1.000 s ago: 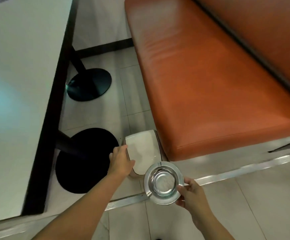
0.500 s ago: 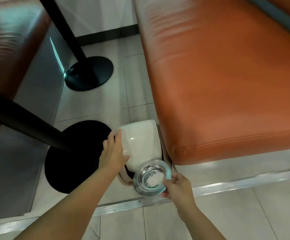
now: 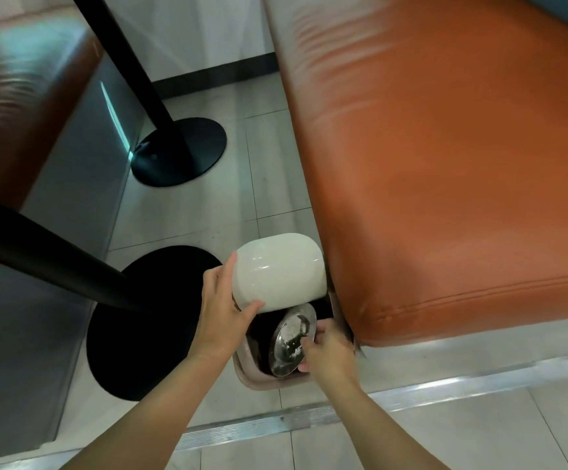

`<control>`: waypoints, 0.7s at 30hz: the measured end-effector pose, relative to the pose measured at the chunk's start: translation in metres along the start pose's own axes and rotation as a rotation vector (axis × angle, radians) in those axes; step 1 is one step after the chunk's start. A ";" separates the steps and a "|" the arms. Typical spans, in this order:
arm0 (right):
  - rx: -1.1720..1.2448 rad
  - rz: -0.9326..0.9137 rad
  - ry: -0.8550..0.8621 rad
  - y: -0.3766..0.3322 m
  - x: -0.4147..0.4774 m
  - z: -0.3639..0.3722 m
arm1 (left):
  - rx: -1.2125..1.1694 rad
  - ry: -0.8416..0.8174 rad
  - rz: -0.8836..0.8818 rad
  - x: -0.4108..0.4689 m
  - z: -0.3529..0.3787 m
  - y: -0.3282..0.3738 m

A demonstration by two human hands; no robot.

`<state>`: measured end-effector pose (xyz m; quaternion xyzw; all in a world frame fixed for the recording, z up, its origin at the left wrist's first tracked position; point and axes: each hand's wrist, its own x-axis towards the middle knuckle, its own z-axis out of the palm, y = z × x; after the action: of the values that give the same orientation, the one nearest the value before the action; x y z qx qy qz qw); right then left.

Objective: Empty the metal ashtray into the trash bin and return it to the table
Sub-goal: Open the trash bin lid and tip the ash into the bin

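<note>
Head view: right hand (image 3: 331,351) tips ashtray (image 3: 291,339) into bin (image 3: 258,376).

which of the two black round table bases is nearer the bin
The near base, the big black disc right beside the trash bin at the left hand. The other base sits farther back.

Hands: two, left (image 3: 219,312) and right (image 3: 331,351).
Ashtray (image 3: 291,339): one, metal, near centre.
Bin (image 3: 265,376): one, near centre; lid (image 3: 280,271): one, white.
Benches: two, one orange at right (image 3: 445,164), one brown at far left (image 3: 14,89).
Table posts: two, black, one near left (image 3: 52,262), one far (image 3: 133,76).
Round bases: two, black, one near (image 3: 147,334), one far (image 3: 191,150).
Floor strip (image 3: 275,422): one, metal, near.
</note>
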<state>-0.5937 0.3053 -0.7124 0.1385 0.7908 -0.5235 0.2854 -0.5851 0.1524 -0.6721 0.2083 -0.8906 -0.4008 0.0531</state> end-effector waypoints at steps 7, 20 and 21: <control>-0.697 -0.284 -0.076 -0.008 0.016 0.002 | 0.038 0.021 0.108 0.001 -0.002 -0.007; -1.192 -0.776 -0.216 0.019 0.011 0.008 | 0.075 0.024 0.125 0.001 -0.002 -0.013; -1.147 -0.761 -0.156 0.019 0.012 0.006 | 0.077 0.024 0.130 0.002 -0.002 -0.014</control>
<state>-0.5915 0.3063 -0.7355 -0.3593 0.9134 -0.0947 0.1663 -0.5815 0.1421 -0.6806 0.1566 -0.9162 -0.3596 0.0815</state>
